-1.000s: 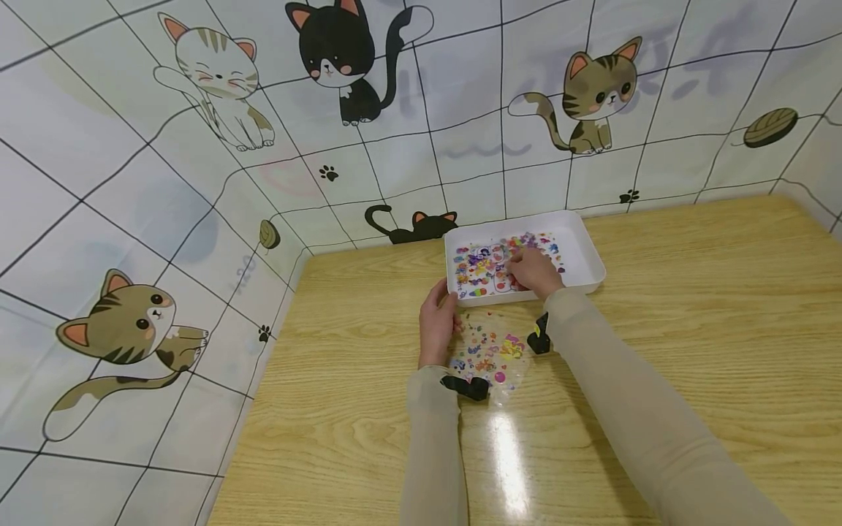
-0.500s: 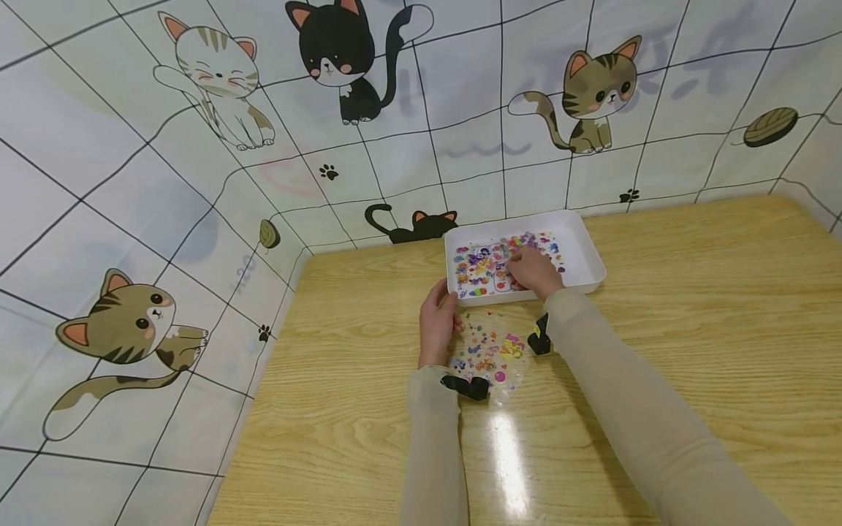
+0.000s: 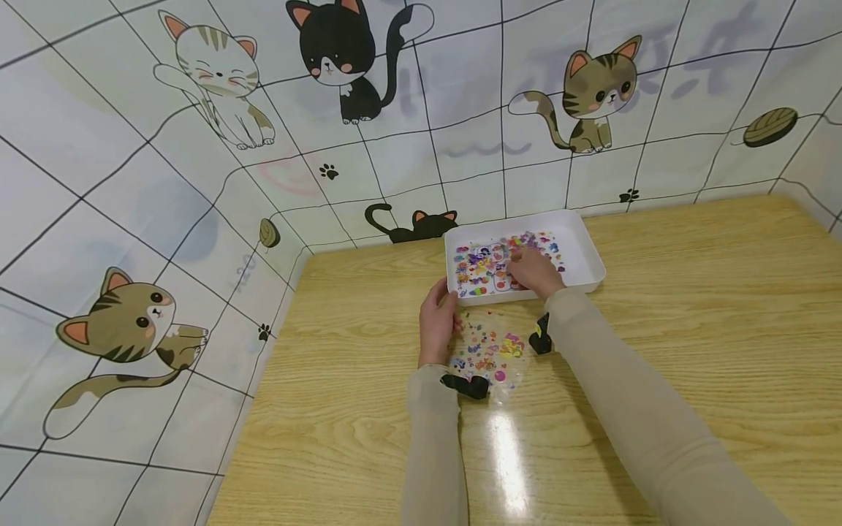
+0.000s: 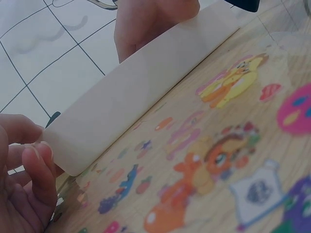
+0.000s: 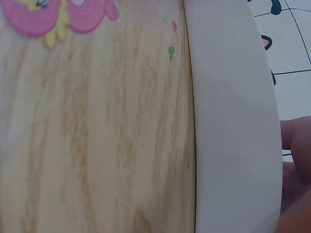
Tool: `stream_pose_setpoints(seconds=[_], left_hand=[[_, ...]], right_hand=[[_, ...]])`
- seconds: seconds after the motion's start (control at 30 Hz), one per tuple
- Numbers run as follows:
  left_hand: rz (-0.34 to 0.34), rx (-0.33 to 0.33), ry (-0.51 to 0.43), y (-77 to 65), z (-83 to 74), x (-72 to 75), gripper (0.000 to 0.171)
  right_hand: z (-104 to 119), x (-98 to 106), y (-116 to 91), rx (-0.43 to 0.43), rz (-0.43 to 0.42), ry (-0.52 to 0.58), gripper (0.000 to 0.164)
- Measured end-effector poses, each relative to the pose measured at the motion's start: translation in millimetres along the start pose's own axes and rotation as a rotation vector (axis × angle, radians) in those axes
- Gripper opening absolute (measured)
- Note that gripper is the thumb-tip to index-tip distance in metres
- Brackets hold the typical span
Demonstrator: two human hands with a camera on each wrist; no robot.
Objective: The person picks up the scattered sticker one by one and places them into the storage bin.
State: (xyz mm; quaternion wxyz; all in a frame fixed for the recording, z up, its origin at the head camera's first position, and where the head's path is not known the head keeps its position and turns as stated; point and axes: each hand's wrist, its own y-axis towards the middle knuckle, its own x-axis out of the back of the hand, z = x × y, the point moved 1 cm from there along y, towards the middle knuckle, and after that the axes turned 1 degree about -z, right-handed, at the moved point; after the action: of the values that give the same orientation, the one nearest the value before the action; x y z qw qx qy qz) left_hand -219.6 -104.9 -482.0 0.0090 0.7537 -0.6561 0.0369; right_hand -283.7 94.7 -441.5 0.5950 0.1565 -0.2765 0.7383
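Observation:
A white shallow tray (image 3: 588,256) sits at the back of the table, with many small colourful stickers (image 3: 480,259) inside. My left hand (image 3: 437,321) holds the tray's front left corner; in the left wrist view its thumb and fingers (image 4: 39,160) are around that corner. My right hand (image 3: 534,270) reaches over the front wall into the tray, fingers down among the stickers. Its fingertips are hidden, so whether it pinches anything does not show. In front of the tray, between the forearms, lies a clear sticker sheet (image 3: 487,347) with pony and fruit pictures.
The wooden table (image 3: 342,409) meets a cloth backdrop (image 3: 460,161) printed with cats along its left and back edges. The tray stands close against the back of it. Black wrist cameras (image 3: 470,387) sit over the sheet.

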Motion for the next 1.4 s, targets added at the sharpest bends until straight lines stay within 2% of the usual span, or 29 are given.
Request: stream_pose_setpoints(seconds=[0.17,0.57,0.83,1.1,1.27,1.4], left_hand=[[-0.001,0.001,0.002,0.6,-0.7,0.4,0.041],[-0.007,0.004,0.004,0.0,-1.6,0.9,0.040],[0.016,0.022,-0.025,1.4,-1.8,1.8,0.041],[0.005,0.017,-0.009,-2.0,0.0,0.5,0.041],[-0.001,-0.002,0.003,-3.5,1.0,0.5,0.040],[0.000,0.005,0.001,-2.5,0.4,1.9,0.040]], right_hand=[[0.1,0.4,0.6,-0.001,0.008,0.011,0.049],[-1.0,0.8,1.9,0.008,0.009,-0.037,0.048],[-0.2,2.4,2.1,0.020,0.051,0.008,0.050],[-1.5,1.4,2.1,0.027,0.045,-0.071,0.054],[-2.0,3.3,1.3,-0.003,0.026,0.030,0.053],[-0.4,5.2,-2.2,0.015,0.015,0.088,0.051]])
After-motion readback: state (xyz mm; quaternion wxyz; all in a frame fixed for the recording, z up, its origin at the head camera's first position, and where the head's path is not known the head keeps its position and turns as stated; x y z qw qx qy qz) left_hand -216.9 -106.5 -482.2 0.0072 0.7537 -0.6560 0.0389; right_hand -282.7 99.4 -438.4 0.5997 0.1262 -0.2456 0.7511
